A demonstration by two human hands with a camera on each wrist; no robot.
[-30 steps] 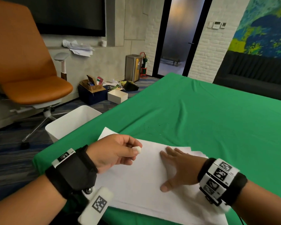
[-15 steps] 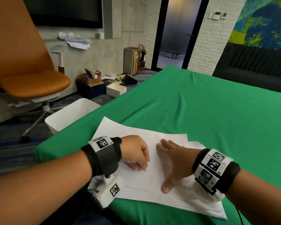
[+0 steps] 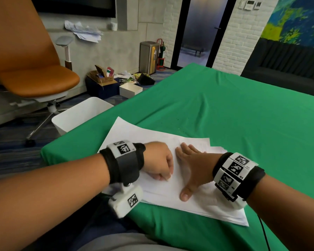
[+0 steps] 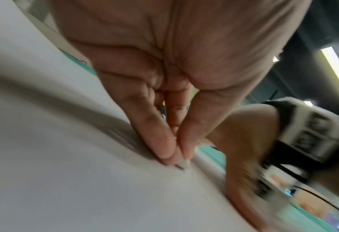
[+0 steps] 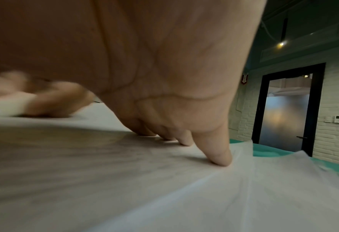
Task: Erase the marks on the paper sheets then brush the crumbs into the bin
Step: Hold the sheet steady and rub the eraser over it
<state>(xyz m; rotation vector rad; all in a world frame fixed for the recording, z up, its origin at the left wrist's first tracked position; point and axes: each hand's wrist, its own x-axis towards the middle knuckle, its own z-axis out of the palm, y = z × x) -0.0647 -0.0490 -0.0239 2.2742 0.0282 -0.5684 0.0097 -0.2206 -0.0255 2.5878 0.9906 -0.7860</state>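
A stack of white paper sheets lies on the green cloth near the table's front edge. My left hand pinches a small white eraser and presses it on the top sheet; the left wrist view shows the fingertips closed round the eraser on the paper, blurred. My right hand lies flat on the sheets just right of it, its fingers spread on the paper. No marks can be made out on the paper.
A white bin stands on the floor against the table's left edge. Small dark crumbs dot the green cloth beyond the sheets. An orange office chair and boxes sit on the floor to the left.
My left hand, which held the eraser up above the sheet, has turned over and come down with it onto the paper. The right hand stays flat on the sheets.
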